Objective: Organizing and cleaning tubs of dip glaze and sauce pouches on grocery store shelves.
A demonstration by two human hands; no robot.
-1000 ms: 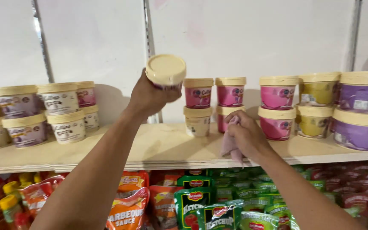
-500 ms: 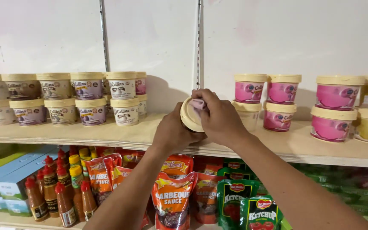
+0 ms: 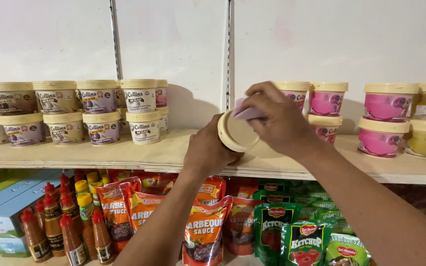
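Right now the left hand (image 3: pixel 208 150) is gripping a cream-lidded tub (image 3: pixel 237 132), fingers wrapped around its body, lid tilted toward the camera. Just above and to its right, the right hand (image 3: pixel 277 120) is pressing a pale pink cloth (image 3: pixel 247 112) against the lid's upper edge, fingers pinched shut on it. Below both hands, the wooden shelf (image 3: pixel 163 152) is running past.

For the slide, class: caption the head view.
Left hand holds a cream-lidded tub while right hand wipes it with a cloth.
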